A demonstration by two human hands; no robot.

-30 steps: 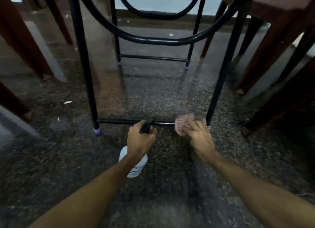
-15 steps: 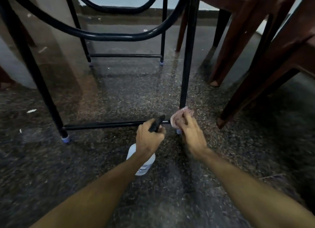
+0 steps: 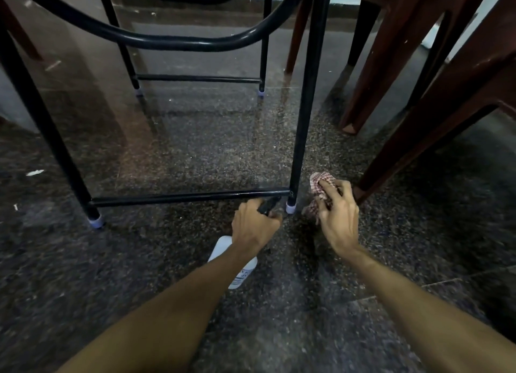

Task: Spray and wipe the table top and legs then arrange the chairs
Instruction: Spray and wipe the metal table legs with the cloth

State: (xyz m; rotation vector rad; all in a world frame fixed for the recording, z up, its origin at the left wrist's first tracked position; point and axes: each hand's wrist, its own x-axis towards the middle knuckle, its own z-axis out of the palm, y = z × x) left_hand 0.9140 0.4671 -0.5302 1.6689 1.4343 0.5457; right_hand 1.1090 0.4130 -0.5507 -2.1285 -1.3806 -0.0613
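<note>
Left hand (image 3: 255,227) grips a white spray bottle (image 3: 237,266), contents not visible, near a black table leg (image 3: 305,99); right hand (image 3: 336,219) clutches a checked cloth (image 3: 319,185) just beside the leg's foot.

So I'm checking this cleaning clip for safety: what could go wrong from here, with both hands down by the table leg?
1. The left hand holds the spray bottle with its nozzle close to the black table leg; spray could wet the glossy stone floor and leave it slippery.
2. The right hand holds the checked cloth between that leg and a brown chair leg; knuckles could knock either.
3. White flecks on the floor could soil the cloth.
</note>
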